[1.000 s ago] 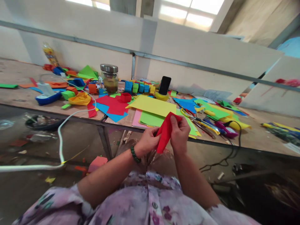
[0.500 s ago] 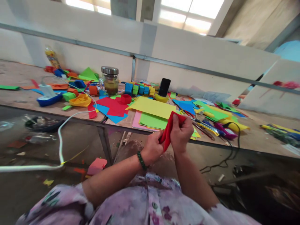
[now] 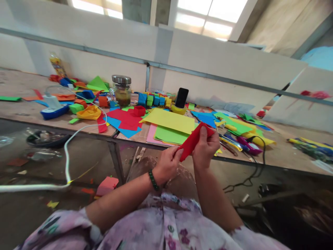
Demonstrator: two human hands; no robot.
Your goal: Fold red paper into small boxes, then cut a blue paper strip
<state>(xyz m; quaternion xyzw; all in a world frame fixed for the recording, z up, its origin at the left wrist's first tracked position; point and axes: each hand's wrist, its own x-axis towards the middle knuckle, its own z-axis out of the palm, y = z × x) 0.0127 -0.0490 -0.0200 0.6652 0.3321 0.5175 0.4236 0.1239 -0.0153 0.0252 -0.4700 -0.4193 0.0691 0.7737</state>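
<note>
A folded piece of red paper (image 3: pixel 190 143) is stretched between my two hands, over my lap at the table's front edge. My left hand (image 3: pixel 168 164), with a dark green bead bracelet at the wrist, pinches its lower left end. At the upper right end my right hand (image 3: pixel 206 147) grips the paper, thumb lying on top. Just beyond the hands lie a yellow sheet (image 3: pixel 170 119) and a green sheet (image 3: pixel 168 134), stacked on the table.
A glass jar (image 3: pixel 121 92) with a metal lid stands behind red paper sheets (image 3: pixel 125 119). A phone (image 3: pixel 181 97) leans upright in a yellow holder. A white cable (image 3: pixel 67 156) hangs over the front edge at left. Cutters and a purple tool (image 3: pixel 249 146) lie at right.
My hands have moved slightly apart, the left one leftward and the right one rightward. More of the red paper's face shows between them, lying flatter and more slanted.
</note>
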